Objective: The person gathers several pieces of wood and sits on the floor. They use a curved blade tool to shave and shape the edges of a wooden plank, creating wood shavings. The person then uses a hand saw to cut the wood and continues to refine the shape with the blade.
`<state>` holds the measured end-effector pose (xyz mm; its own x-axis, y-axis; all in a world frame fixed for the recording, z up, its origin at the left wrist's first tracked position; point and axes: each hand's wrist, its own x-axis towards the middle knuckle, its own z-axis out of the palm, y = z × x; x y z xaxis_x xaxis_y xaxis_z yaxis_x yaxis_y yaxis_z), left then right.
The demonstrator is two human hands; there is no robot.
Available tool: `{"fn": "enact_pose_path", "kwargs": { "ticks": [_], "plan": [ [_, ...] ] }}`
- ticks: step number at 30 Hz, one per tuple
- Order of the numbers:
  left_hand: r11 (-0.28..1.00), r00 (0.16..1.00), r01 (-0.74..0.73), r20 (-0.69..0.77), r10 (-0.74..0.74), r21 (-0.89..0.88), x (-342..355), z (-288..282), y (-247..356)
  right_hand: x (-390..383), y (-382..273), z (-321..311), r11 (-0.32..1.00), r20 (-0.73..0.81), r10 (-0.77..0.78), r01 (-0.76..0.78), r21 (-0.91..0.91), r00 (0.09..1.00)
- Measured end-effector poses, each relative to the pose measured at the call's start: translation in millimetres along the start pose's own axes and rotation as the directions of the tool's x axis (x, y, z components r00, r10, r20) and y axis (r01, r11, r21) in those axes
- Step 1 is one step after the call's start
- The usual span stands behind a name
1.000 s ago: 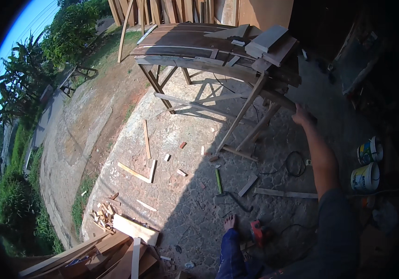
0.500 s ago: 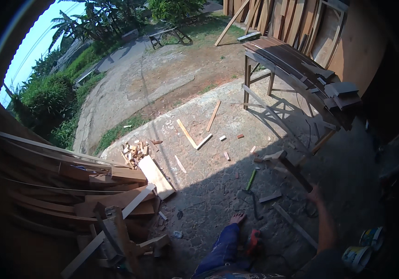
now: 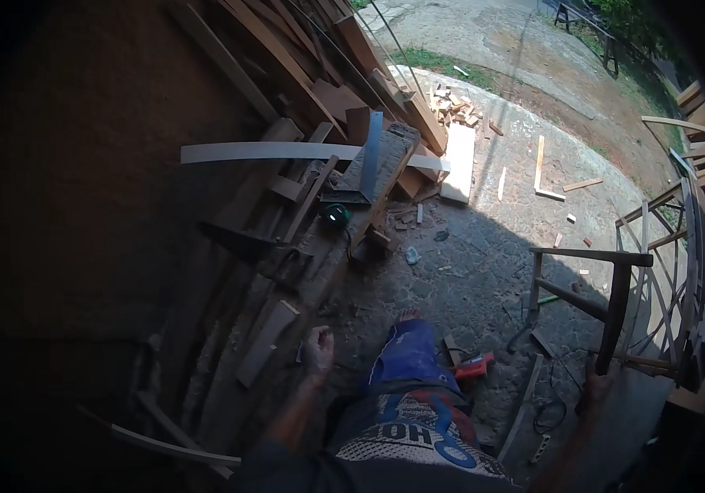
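Observation:
My right hand point(image 3: 593, 388), low on the right, is wrapped round the lower end of a dark post on a wooden frame point(image 3: 615, 308). Bars join into this frame, with a long top rail and a slanting crosspiece; it hangs above the floor. My left hand point(image 3: 317, 352) is beside the low workbench point(image 3: 385, 197), its fingers curled in and their inside hidden. On the bench lie a metal try square point(image 3: 374, 152) and a green-and-black tape measure point(image 3: 336, 215). A long pale strip point(image 3: 266, 151) crosses the bench under the square.
Boards point(image 3: 287, 62) lean along the left wall. A red power tool point(image 3: 473, 366) lies beside my leg, near a narrow strip of wood point(image 3: 523, 407). Offcuts point(image 3: 453, 108) and a pale board point(image 3: 458, 163) lie ahead. Stacked dark planks point(image 3: 701, 246) are at the far right.
My view has swung left toward the bench, and my left hand has come into sight. My right hand still grips the wooden frame, whose joined bars now show more fully.

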<state>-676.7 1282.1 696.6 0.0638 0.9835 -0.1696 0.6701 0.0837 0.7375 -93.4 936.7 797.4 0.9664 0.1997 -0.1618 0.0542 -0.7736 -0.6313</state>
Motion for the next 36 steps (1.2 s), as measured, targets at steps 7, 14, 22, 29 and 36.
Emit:
{"fn": "enact_pose_path", "kwargs": {
  "ticks": [7,14,22,29,36],
  "plan": [
    [0.810,0.988,0.097,-0.151,-0.010,0.579,7.1,-132.8,-63.9,-75.7,-73.5,90.8,0.985,0.250,0.071,-0.107,0.133,0.966],
    [0.787,0.964,-0.067,0.244,-0.107,0.614,13.1,-211.3,-136.7,-180.4,-125.5,172.8,0.974,0.342,0.056,-0.126,0.186,0.938],
    [0.780,0.864,-0.459,0.418,0.281,0.424,43.1,-187.7,-166.2,-321.1,-171.6,223.1,0.987,0.344,0.053,-0.102,0.126,0.938],
    [0.695,0.785,-0.619,0.321,0.530,0.366,45.3,-202.1,-154.9,-387.0,-158.9,240.9,0.965,0.339,0.114,-0.186,0.186,0.934],
    [0.848,0.418,-0.521,0.896,0.150,0.101,-7.6,-176.3,-114.2,-415.2,-137.7,261.0,0.911,0.353,0.115,-0.240,0.335,0.929]
  ]
}}
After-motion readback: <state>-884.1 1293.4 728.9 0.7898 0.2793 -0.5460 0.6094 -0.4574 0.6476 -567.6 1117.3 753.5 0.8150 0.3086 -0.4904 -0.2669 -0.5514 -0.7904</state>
